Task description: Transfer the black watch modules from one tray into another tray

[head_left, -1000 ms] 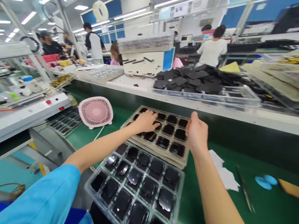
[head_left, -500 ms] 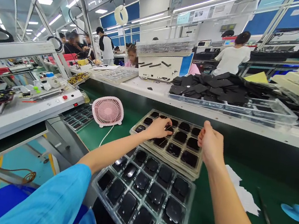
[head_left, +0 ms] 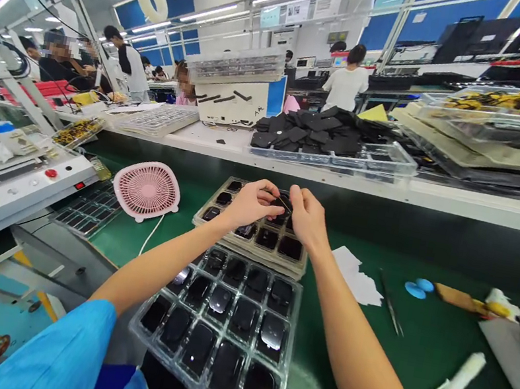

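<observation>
My left hand [head_left: 252,206] is pinched over the rear tray [head_left: 231,241], at a small dark part with a thin, yellowish, strip-like edge. My right hand [head_left: 307,217] meets it from the other side, fingers closed at the same part; the fingers hide most of it. Both hands are above the rear tray, whose compartments hold glossy black rounded pieces. In front stands a clear plastic tray [head_left: 287,360] with black rounded-square pieces [head_left: 226,366], one in each visible compartment. It overhangs the near edge of the bench.
A pink fan [head_left: 147,190] stands left of the trays. To the right lie white paper [head_left: 357,277], tweezers [head_left: 391,305], blue round pads [head_left: 418,288] and a white tube-like object [head_left: 457,382]. A shelf behind bears a heap of black flat pieces [head_left: 316,131]. Other people are farther back.
My right hand has come in from the tray's right side to meet my left hand, closing on the part. The head view has turned to the right.
</observation>
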`<state>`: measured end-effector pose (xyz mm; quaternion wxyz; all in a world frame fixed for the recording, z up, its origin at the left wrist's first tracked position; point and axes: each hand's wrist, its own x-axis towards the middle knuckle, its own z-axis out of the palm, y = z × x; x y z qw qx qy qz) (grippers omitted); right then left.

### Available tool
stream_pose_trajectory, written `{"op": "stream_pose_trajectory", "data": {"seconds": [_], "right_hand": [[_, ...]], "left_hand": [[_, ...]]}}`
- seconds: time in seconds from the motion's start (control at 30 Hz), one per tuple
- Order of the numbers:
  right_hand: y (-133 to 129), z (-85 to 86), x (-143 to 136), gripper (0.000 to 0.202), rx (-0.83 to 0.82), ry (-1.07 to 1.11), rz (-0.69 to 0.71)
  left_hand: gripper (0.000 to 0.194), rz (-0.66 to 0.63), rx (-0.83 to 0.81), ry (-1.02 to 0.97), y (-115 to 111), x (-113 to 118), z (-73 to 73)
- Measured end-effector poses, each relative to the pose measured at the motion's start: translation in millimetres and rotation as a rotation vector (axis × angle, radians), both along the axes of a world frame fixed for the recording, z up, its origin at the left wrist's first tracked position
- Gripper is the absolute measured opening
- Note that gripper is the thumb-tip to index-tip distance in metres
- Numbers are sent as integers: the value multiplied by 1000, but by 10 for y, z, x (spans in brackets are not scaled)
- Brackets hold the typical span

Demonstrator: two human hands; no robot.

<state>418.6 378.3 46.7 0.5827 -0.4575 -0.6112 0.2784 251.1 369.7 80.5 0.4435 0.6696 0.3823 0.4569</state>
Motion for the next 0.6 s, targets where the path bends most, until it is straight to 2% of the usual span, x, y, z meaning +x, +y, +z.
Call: {"op": "stream_pose_trajectory", "data": {"seconds": [0.1, 0.27, 0.47, 0.53, 0.6], "right_hand": [[-58, -8, -60, 52, 39, -51, 63], [-96, -37, -165, 42, 37, 24, 16], [-6, -35, -106, 53, -43, 165, -180], [55, -23, -37, 55, -164, 338, -117], [104, -2, 25, 53, -290, 561, 9]], "left_hand": [[44, -12, -34, -39, -74, 66, 50], [40, 89, 1, -46, -84, 151, 28], [35, 174, 2, -76, 14, 102, -16], [28, 205, 23, -56, 131, -4, -55], [23, 258, 37, 10, 290, -142, -129]]}}
